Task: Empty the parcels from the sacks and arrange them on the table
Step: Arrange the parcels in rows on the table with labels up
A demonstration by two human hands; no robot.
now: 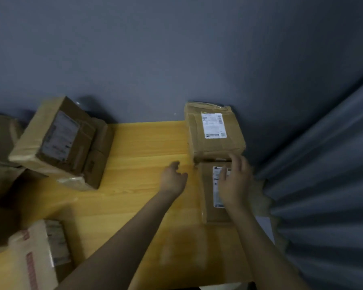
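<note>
Yellow wooden table (138,147) against grey wall (176,49). Over near right parcel (208,210), right hand (235,183) spread loose, clasping nothing; left hand (173,180) empty, half-curled beside it. Press flat, slide square against far parcel (214,130).

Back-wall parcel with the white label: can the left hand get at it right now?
Probably yes. The left hand hovers empty over bare table just short of the back-wall parcel, with nothing between them. The right hand is over the nearer parcel, clear of that path.
</note>
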